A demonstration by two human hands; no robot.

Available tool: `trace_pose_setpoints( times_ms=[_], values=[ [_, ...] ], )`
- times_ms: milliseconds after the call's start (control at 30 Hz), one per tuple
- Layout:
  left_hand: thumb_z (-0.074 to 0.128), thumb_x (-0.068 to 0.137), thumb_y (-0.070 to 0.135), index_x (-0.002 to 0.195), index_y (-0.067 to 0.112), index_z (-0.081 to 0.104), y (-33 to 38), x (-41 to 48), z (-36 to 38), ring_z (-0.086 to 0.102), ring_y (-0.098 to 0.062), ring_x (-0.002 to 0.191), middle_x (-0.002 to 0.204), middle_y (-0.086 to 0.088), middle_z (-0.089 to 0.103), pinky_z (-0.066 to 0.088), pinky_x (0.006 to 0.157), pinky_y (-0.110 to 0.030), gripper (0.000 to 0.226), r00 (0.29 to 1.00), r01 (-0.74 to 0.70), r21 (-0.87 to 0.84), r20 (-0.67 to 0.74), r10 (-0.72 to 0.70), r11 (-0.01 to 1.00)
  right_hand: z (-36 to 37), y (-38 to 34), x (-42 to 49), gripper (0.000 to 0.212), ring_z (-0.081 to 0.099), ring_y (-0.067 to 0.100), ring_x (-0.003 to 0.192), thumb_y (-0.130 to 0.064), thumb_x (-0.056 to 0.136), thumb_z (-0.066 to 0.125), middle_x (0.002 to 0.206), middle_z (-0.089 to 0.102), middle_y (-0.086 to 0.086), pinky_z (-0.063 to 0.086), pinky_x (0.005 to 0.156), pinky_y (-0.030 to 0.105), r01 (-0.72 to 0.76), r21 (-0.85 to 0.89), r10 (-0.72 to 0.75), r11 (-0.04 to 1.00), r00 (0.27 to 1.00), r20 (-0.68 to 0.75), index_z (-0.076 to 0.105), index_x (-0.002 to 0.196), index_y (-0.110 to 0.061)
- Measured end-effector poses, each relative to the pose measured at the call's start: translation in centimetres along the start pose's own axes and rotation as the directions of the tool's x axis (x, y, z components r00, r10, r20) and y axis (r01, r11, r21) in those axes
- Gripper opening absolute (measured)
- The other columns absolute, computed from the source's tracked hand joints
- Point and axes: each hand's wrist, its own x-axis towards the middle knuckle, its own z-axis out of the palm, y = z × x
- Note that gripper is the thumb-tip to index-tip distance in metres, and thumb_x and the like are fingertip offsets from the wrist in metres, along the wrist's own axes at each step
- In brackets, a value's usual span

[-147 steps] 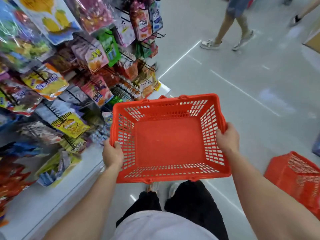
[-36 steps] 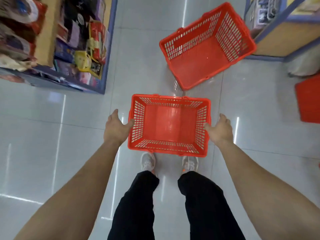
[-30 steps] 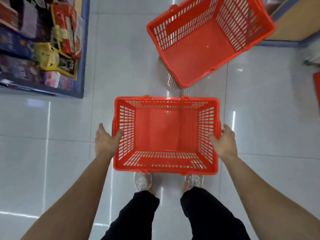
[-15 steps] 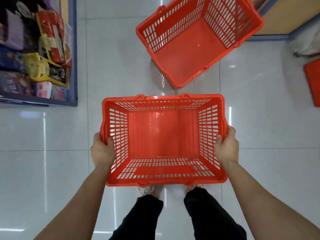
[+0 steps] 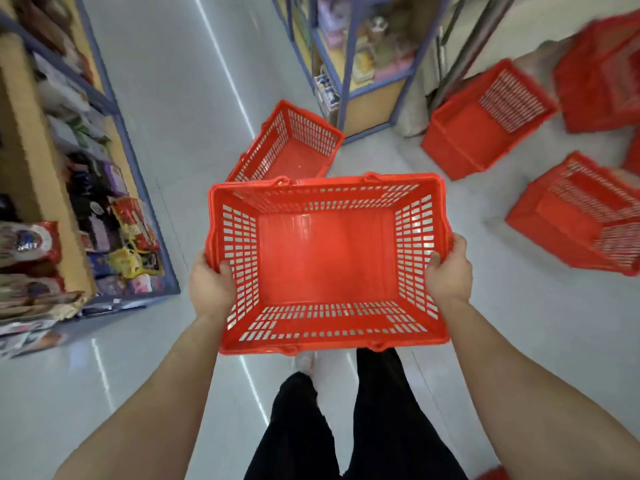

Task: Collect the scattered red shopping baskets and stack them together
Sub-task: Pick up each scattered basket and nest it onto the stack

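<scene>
- Left hand (image 5: pixel 211 289) and right hand (image 5: pixel 448 275) hold the basket (image 5: pixel 325 261), fingers (image 5: pixel 224 270) curled over its rim.
- Best to lower it level, straight into the floor basket (image 5: pixel 294 150).

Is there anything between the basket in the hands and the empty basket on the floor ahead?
Nothing visible. The held basket, gripped by left hand and right hand, is just short of the floor basket, which is empty.
</scene>
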Motion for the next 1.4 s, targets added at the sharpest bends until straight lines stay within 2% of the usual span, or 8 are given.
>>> trace_pose_setpoints(
  times_ms=[167, 267, 400, 633, 733, 933, 1200, 1400],
  values=[
    [0.054, 0.095, 0.014, 0.123, 0.003, 0.056, 6.7, -4.3, -1.6, 0.061, -0.045, 0.107, 0.116, -0.026, 0.065, 0.046, 0.092, -0.046, 0.03, 0.951, -0.253, -0.007, 0.182, 0.25, 0.967, -9.3, 4.9, -7.5, 0.041, 0.062, 0.045, 0.1, -0.017, 0.094, 0.049, 0.111, 0.066, 0.02, 0.049, 0.085, 0.047, -0.228, 0.068, 0.236, 0.971, 0.957, -0.168, 0.04, 0.134, -0.019],
    [0.055, 0.095, 0.014, 0.131, 0.002, 0.052, 10.3, -8.1, -0.5, 0.061, -0.045, 0.111, 0.12, -0.027, 0.064, 0.047, 0.096, -0.047, 0.038, 0.862, -0.423, -0.02, 0.299, 0.409, 0.906, -13.1, 9.7, -13.3, 0.042, 0.062, 0.044, 0.102, -0.018, 0.094, 0.05, 0.112, 0.065, 0.019, 0.049, 0.087, 0.048, -0.371, 0.175, 0.405, 0.912, 0.881, -0.244, 0.04, 0.134, -0.022],
    [0.057, 0.095, 0.02, 0.129, 0.007, 0.054, 13.6, -15.2, 1.9, 0.062, -0.05, 0.104, 0.113, -0.03, 0.066, 0.047, 0.088, -0.048, 0.037, 0.746, -0.603, 0.055, 0.392, 0.538, 0.796, -16.8, 16.4, -21.2, 0.047, 0.062, 0.043, 0.105, -0.016, 0.093, 0.051, 0.116, 0.066, 0.02, 0.048, 0.09, 0.046, -0.503, 0.315, 0.588, 0.805, 0.747, -0.311, 0.041, 0.138, -0.021],
    [0.058, 0.095, 0.017, 0.114, 0.002, 0.057, 16.3, -33.5, 9.3, 0.063, -0.049, 0.1, 0.107, -0.031, 0.066, 0.049, 0.085, -0.049, 0.025, 0.367, -0.846, -0.066, 0.647, 0.668, 0.529, -22.9, 29.0, -36.1, 0.043, 0.064, 0.045, 0.098, -0.017, 0.091, 0.054, 0.106, 0.067, 0.025, 0.049, 0.085, 0.045, -0.645, 0.544, 0.842, 0.537, 0.369, -0.394, 0.044, 0.133, -0.022],
    [0.058, 0.095, 0.019, 0.113, 0.005, 0.056, 16.2, -42.3, 12.2, 0.063, -0.05, 0.098, 0.105, -0.03, 0.067, 0.049, 0.083, -0.049, 0.023, 0.194, -0.91, -0.126, 0.712, 0.675, 0.395, -24.5, 34.3, -41.7, 0.046, 0.061, 0.047, 0.101, -0.016, 0.092, 0.055, 0.11, 0.065, 0.027, 0.048, 0.085, 0.045, -0.645, 0.629, 0.893, 0.434, 0.215, -0.396, 0.044, 0.136, -0.02],
    [0.058, 0.096, 0.017, 0.121, 0.004, 0.057, 14.5, -61.0, 18.9, 0.063, -0.048, 0.103, 0.111, -0.026, 0.067, 0.048, 0.088, -0.048, 0.028, -0.086, -0.952, -0.252, 0.763, 0.641, 0.173, -26.5, 45.9, -50.3, 0.042, 0.061, 0.047, 0.099, -0.016, 0.094, 0.056, 0.108, 0.066, 0.026, 0.046, 0.078, 0.044, -0.571, 0.772, 0.933, 0.278, -0.032, -0.359, 0.046, 0.134, -0.014],
    [0.059, 0.096, 0.017, 0.118, 0.004, 0.058, 10.2, -83.3, 27.3, 0.064, -0.043, 0.104, 0.111, -0.023, 0.068, 0.049, 0.09, -0.045, 0.025, -0.316, -0.934, -0.357, 0.79, 0.526, -0.025, -27.2, 60.1, -57.4, 0.042, 0.061, 0.044, 0.103, -0.02, 0.097, 0.052, 0.114, 0.066, 0.021, 0.048, 0.084, 0.046, -0.424, 0.903, 0.95, 0.072, -0.245, -0.191, 0.044, 0.138, -0.015],
    [0.058, 0.097, 0.021, 0.121, 0.012, 0.056, 5.7, -95.3, 36.2, 0.066, -0.038, 0.101, 0.113, -0.017, 0.069, 0.051, 0.091, -0.044, 0.025, -0.465, -0.884, -0.44, 0.805, 0.369, -0.156, -23.3, 67.8, -58.0, 0.037, 0.062, 0.044, 0.1, -0.018, 0.094, 0.054, 0.111, 0.067, 0.02, 0.048, 0.085, 0.047, -0.3, 0.95, 0.901, -0.087, -0.431, -0.054, 0.048, 0.131, -0.017]
  ],
)
